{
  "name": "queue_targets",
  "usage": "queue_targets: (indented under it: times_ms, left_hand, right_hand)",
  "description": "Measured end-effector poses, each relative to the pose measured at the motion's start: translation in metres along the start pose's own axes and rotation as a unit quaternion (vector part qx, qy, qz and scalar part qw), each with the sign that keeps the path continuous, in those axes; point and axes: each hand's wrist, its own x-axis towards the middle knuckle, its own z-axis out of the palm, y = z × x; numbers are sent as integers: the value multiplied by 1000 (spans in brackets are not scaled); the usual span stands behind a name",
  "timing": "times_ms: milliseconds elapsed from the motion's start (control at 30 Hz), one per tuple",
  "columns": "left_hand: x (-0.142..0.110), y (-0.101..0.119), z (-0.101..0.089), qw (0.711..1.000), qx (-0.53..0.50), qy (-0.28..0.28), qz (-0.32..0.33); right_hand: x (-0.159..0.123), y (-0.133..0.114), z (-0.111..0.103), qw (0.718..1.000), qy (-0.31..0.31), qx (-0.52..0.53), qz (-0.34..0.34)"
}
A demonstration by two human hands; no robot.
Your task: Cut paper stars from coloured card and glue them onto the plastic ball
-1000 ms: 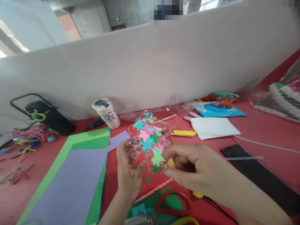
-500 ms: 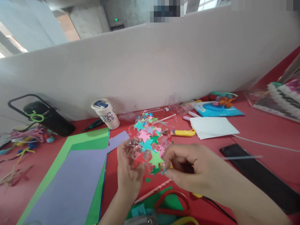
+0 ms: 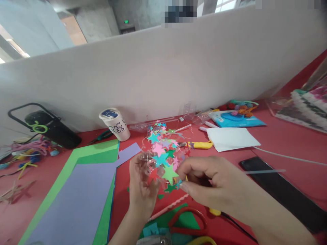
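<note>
A clear plastic piece covered with colourful paper stars (image 3: 161,158) stands in the middle, pink, blue, green and red stars overlapping on it. My left hand (image 3: 143,183) is wrapped round its lower left side. Between thumb and forefinger, my right hand (image 3: 206,178) pinches a small blue paper star (image 3: 179,184) against the lower right edge, beside a dark green star. Below the hands lie a pink twisted stick (image 3: 168,207), red-handled scissors (image 3: 187,231) and a green paper sheet (image 3: 159,217). The plastic's exact shape is partly hidden by the stars.
Purple paper (image 3: 74,200) and green sheets cover the left. Behind stand a white tumbler (image 3: 116,126) and a black bottle (image 3: 52,129). On the right are a yellow cutter (image 3: 201,145), white paper (image 3: 232,139), a blue wipes pack (image 3: 238,119) and a black phone (image 3: 281,192).
The star-covered piece has shifted and turned slightly to the right in my left hand. The small blue star in my right fingers shows a little more at the lower edge.
</note>
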Motion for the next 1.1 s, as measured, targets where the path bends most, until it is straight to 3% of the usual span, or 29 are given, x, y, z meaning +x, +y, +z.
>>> queue_targets:
  times_ms: [100, 367, 600, 833, 933, 1100]
  left_hand:
    - [-1, 1, 1, 999, -17, -4, -36]
    - [-3, 1, 3, 998, -32, -11, -43]
    - [-7, 7, 15, 994, -33, 72, -69]
    - [-1, -1, 7, 998, 10, 66, -22]
    - [0, -1, 5, 997, 3, 69, -34]
    - [2, 2, 2, 997, 8, 62, -47]
  right_hand:
    - [1, 2, 0, 1000, 8, 12, -20]
    - [3, -2, -1, 999, 21, 47, 2]
    - [0, -5, -2, 999, -10, 38, 24]
    - [1, 5, 2, 1000, -8, 24, -1]
    - [-1, 7, 3, 1000, -4, -3, -14]
    - [-5, 7, 3, 989, 31, -104, -97]
